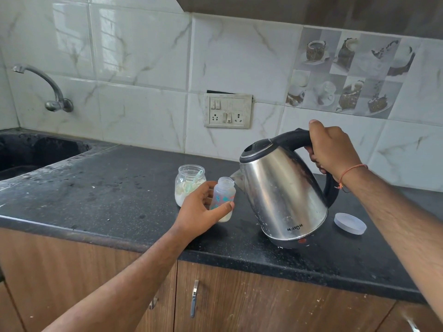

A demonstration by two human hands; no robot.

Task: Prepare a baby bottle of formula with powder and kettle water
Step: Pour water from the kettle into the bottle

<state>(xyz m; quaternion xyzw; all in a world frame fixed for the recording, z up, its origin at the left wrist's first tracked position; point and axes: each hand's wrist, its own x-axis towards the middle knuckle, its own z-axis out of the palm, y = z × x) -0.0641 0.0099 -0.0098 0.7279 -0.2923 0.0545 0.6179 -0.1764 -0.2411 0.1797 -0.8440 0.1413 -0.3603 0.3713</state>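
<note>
Right hand curled tight round the black handle of the steel kettle, thumb up over the top of the handle. Kettle tipped toward the left, long axis leaning off vertical, spout aimed left and slightly down, just beside the open mouth of the baby bottle. Base of the kettle seemingly lifted off the tabletop on the right side, though hard to tell whether the low left edge touches. Lid down.

Left hand wrapped round the lower half of the bottle, thumb in front, fingers behind: a clamped grip. Bottle standing on the tabletop near the front edge, upright, long axis near vertical with perhaps a slight lean, mouth pointing up, uncapped. Pale powder or liquid showing at its bottom; which of the two not clear from here.

Just behind and left of the bottle, an open glass jar partly filled with white powder, a pale scoop leaning inside. Right of the kettle, a round translucent lid lying flat on the tabletop. Dark sink at far left under a wall tap; switch plate on the tiled wall behind.
</note>
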